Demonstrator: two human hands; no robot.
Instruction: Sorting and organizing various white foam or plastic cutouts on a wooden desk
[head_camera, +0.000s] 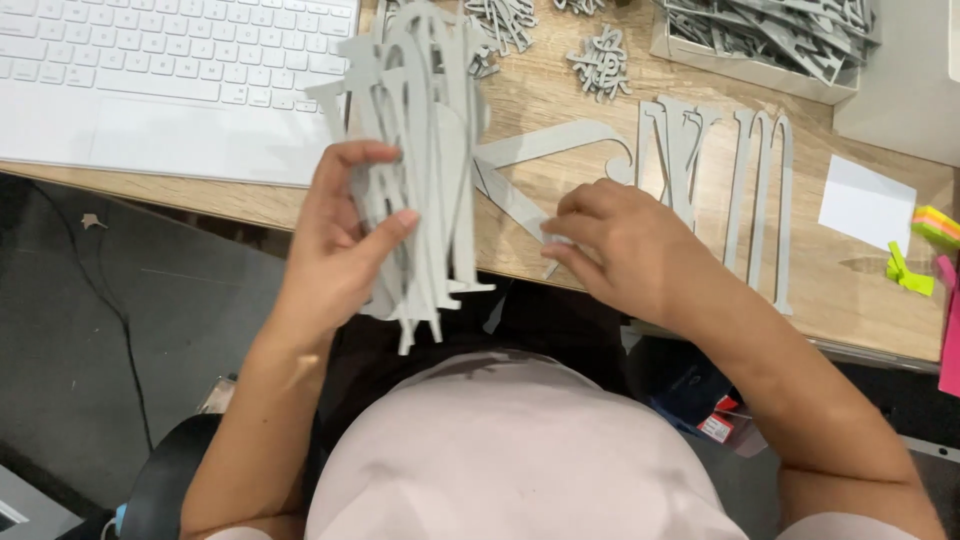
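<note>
Left hand (340, 235) is clamped on a thick stack of grey cutouts (420, 150) (held upright); right hand (610, 245) pinches a flat grey strip (510, 195) on the bench (850, 290).

Laptop (170, 80) lies on table (860, 300), left of cutout letters (715, 170).

Wooden desk (560, 100) bears white keyboard (170, 60), grey cutout letters (715, 170), sticky notes (935, 228).

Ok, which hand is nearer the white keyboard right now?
Left. The left hand holds a bundle of grey cut-outs just below the keyboard's near edge. The right hand rests on flat grey pieces on the desk, farther off.
</note>
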